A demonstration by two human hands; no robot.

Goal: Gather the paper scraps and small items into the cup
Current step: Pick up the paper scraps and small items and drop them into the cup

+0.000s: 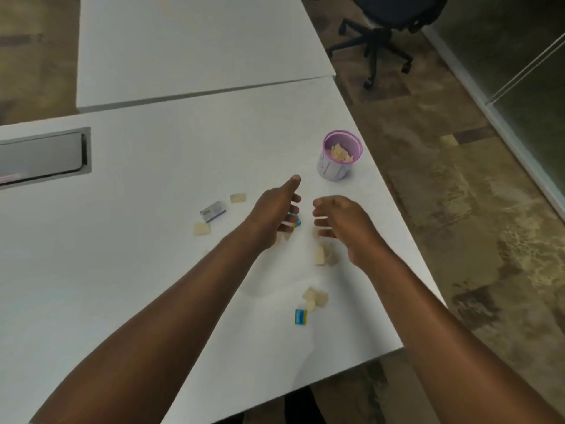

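Left hand and right hand hovered half-curled over paper scraps on the table, near the purple cup. The right held nothing; the left's hold was unclear. Scraps seemed light and flimsy: pinch their edges.

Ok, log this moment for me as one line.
left hand: relaxed, over small blue item | right hand: relaxed, empty | cup: upright, scraps inside | table: paper scraps, grey box, blue packet loose

white table, purple cup, paper scraps, small packets
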